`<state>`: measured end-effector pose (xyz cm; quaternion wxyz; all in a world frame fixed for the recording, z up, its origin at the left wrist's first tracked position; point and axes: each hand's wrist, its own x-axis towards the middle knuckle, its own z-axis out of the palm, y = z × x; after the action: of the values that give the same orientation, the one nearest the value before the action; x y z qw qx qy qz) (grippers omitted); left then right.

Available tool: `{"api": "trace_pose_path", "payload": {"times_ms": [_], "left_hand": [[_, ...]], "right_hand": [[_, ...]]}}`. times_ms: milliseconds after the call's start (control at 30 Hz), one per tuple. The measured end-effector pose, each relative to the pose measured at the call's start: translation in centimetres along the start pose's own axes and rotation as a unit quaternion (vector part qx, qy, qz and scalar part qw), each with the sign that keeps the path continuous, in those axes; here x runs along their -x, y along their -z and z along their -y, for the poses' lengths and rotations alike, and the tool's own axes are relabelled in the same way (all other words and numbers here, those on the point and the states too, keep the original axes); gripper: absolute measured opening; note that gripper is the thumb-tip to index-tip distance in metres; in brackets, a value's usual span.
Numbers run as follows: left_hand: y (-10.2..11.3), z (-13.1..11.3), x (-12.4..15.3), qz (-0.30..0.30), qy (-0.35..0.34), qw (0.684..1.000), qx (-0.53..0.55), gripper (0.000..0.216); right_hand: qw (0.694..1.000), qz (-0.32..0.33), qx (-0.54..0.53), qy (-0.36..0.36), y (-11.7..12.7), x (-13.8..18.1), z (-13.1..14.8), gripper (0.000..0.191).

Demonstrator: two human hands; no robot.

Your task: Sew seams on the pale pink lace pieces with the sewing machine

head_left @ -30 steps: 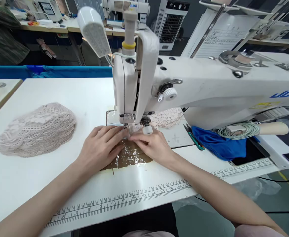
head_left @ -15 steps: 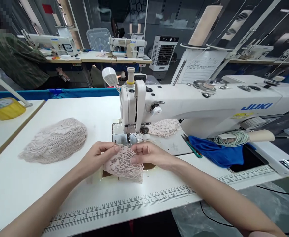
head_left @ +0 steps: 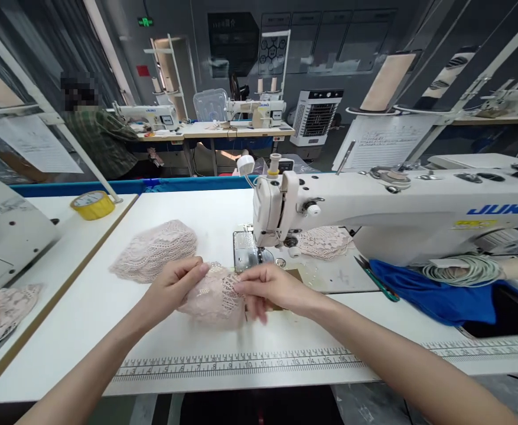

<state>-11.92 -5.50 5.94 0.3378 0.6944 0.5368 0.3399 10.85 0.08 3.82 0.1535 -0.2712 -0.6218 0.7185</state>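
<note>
Between my two hands hangs a pale pink lace piece (head_left: 217, 298), in front of the sewing machine's needle area and slightly blurred. My left hand (head_left: 181, 280) pinches its upper left edge between thumb and fingers. On its right edge, my right hand (head_left: 276, 289) grips with thumb and forefinger, the other fingers curled below. Just behind the hands stands the white sewing machine (head_left: 374, 203), its metal plate under the needle. A stack of similar lace pieces (head_left: 156, 251) lies left of my hands. More lace (head_left: 325, 242) rests behind the needle, on the machine bed.
Green-handled snips (head_left: 380, 283) and blue cloth (head_left: 431, 292) lie to the right, with a coil of pale cord (head_left: 462, 268). A printed ruler (head_left: 241, 366) runs along the front edge. Yellow tape (head_left: 93, 205) sits at left. A person (head_left: 101, 141) sits at a far machine.
The lace piece and both hands have moved left, away from the needle. The head view has swung left and up, bringing a second machine and more lace into sight.
</note>
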Motion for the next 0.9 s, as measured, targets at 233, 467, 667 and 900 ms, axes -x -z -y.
{"api": "trace_pose_path", "payload": {"times_ms": [233, 467, 667, 900], "left_hand": [[-2.5, -3.3, 6.1, 0.067, -0.267, 0.907, -0.319, 0.024], [1.9, -0.1, 4.7, -0.082, -0.062, 0.994, -0.039, 0.014], [4.6, 3.5, -0.6, 0.233, 0.011, 0.961, 0.148, 0.043], [9.1, 6.7, 1.1, 0.027, 0.123, 0.977, 0.174, 0.046]], "right_hand": [[0.997, -0.011, -0.065, 0.041, -2.4, -2.9, 0.7, 0.039], [0.996, 0.038, -0.013, 0.074, -3.1, -3.6, 2.2, 0.019], [0.986, 0.096, 0.062, 0.118, -3.8, -4.1, 3.6, 0.017], [0.982, 0.007, 0.086, 0.168, -3.3, -7.7, 4.4, 0.026]]}}
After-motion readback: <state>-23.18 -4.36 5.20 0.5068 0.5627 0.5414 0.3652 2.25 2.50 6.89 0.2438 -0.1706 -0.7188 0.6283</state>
